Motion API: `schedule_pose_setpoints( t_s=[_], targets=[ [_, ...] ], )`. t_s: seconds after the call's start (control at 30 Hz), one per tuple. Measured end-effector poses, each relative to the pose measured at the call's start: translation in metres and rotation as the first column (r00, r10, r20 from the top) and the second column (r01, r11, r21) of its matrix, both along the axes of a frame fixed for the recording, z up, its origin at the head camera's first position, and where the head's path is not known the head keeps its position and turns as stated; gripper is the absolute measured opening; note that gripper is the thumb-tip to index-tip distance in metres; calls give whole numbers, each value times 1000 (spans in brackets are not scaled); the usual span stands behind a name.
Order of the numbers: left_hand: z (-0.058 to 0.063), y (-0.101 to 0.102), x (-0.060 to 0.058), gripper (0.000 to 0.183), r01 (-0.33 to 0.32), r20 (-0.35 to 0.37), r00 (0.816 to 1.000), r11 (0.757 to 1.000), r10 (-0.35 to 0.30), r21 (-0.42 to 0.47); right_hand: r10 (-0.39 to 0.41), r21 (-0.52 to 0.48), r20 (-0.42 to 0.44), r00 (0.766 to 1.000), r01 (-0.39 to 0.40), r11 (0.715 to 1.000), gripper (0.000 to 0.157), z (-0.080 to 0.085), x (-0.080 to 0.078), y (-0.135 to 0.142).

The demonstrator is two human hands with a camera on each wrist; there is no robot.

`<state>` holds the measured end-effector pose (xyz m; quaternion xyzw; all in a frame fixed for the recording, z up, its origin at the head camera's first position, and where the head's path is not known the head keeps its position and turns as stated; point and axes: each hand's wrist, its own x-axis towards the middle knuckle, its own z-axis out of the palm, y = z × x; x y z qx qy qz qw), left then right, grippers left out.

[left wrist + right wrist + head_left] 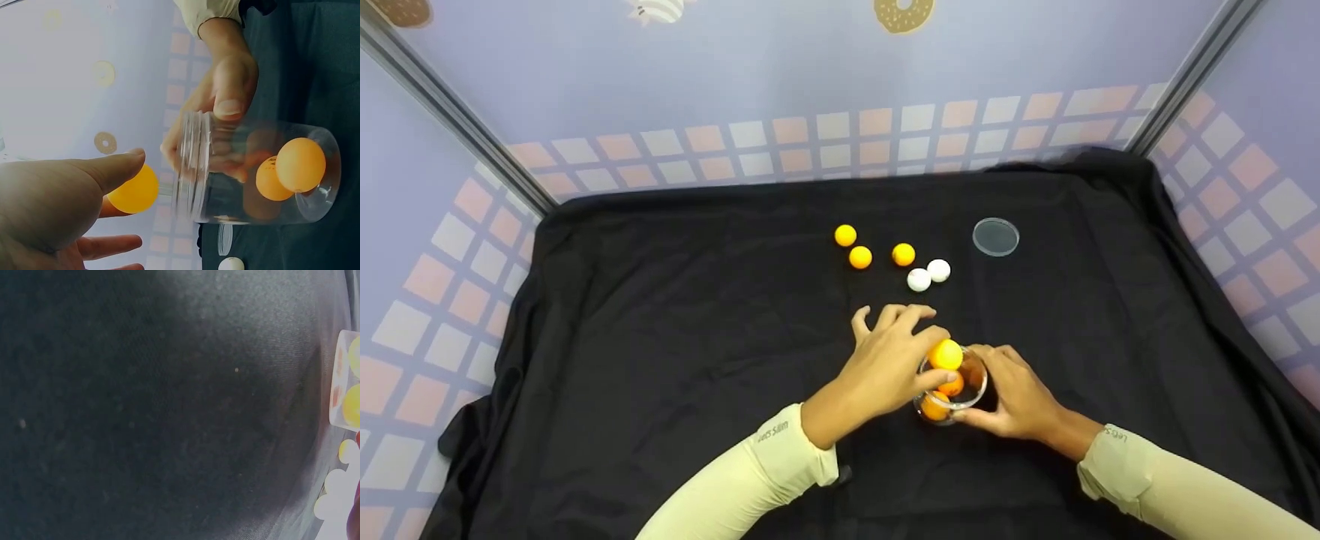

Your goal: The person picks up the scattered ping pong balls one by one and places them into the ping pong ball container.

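Observation:
My left hand (pixel 889 364) pinches an orange ping-pong ball (pixel 946 354) between thumb and fingers, just over the mouth of a clear plastic jar (pixel 985 384). In the left wrist view the held ball (pixel 135 190) is outside the threaded rim. My right hand (pixel 1016 391) grips the jar's side, its thumb and fingers around the wall. Low inside the jar lie two orange balls (pixel 301 165). The right wrist view shows mostly black cloth, with part of the jar (pixel 337 382) at its right edge.
Beyond the hands, three orange balls (pixel 860 257) and two white balls (pixel 919 280) lie on the black cloth (pixel 697 337). A clear round lid (pixel 996 237) lies farther right. Patterned panels (pixel 825 75) stand behind and at both sides.

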<state>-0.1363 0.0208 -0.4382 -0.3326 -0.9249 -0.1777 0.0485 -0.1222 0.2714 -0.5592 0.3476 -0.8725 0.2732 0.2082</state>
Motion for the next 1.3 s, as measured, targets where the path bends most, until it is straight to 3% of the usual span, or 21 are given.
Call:
schedule_pose_setpoints(
  t_s=[0.4, 1.3],
  targets=[
    [1, 3, 6, 43, 35, -15, 999, 999, -35, 0, 14, 4, 7, 1000, -14, 1000, 88, -1, -1, 1],
    [0, 1, 8, 45, 20, -43, 999, 1000, -21, -18, 2, 16, 20, 1000, -2, 1000, 87, 0, 0, 1]
  ],
)
